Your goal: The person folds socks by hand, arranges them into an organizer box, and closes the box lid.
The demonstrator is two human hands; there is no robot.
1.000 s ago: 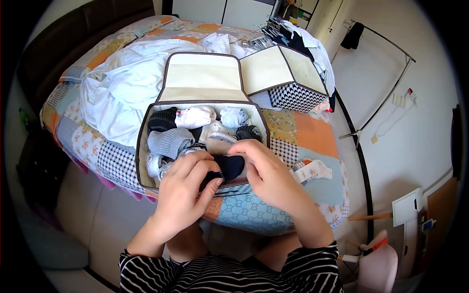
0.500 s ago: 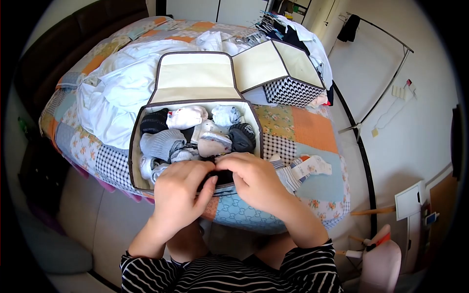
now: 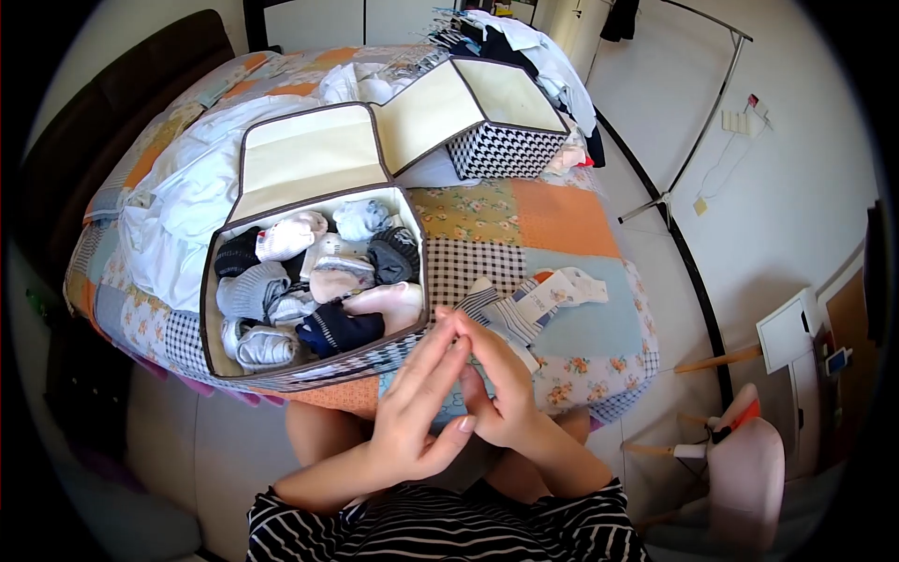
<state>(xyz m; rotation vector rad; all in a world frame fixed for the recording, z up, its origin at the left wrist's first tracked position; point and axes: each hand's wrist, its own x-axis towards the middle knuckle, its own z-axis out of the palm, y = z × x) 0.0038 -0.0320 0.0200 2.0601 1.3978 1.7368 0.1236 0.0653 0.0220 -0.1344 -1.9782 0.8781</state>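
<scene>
My left hand and my right hand meet at the fingertips in front of the bed, fingers stretched out, with nothing visible in them. Just left of them stands a storage box with its lid folded back. Rolled socks fill it, among them a navy pair, a pale pink one, a grey one and a dark grey one. Beyond my fingertips, loose striped socks and white socks lie on the patchwork bedspread.
A second, houndstooth box stands open farther back. Crumpled white fabric lies at the left, and clothes with hangers are heaped at the far corner. A metal rack and a pink chair are on the right.
Both hands have come out of the box and moved right, fingers now extended. The navy socks and the pale pink one at the box's front are now uncovered. My view has shifted right.
</scene>
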